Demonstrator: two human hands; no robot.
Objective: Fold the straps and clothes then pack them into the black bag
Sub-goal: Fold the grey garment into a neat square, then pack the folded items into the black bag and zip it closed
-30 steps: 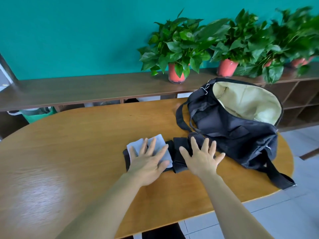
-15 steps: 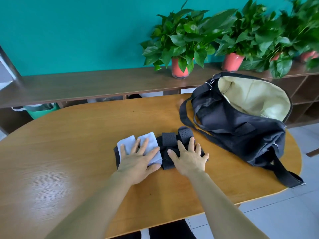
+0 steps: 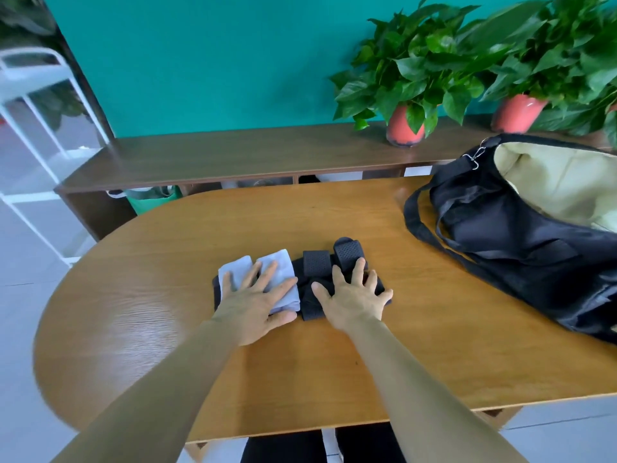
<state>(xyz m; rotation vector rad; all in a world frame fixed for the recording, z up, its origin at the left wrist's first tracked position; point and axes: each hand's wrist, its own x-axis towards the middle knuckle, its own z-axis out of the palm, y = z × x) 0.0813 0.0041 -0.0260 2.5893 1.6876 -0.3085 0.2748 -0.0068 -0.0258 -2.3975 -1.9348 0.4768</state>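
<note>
**Folded flat, packing yet to come**

At frame centre on the wooden table, the left hand lay flat, fingers straight and spread, pressing the pale grey cloth. The right hand, also gripping nothing, pressed the black perforated straps beside it. Folding looked nearly finished. The black bag gaped open at the right edge, apart from the bundle, and packing had not begun.

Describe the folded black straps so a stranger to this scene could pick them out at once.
Start at the oval wooden table and look left of the open black bag, at the near middle. The straps lie there under the right hand: a black bundle with two perforated tabs poking out past the fingers. The cloth beside it, under the left hand, is pale grey.
</note>
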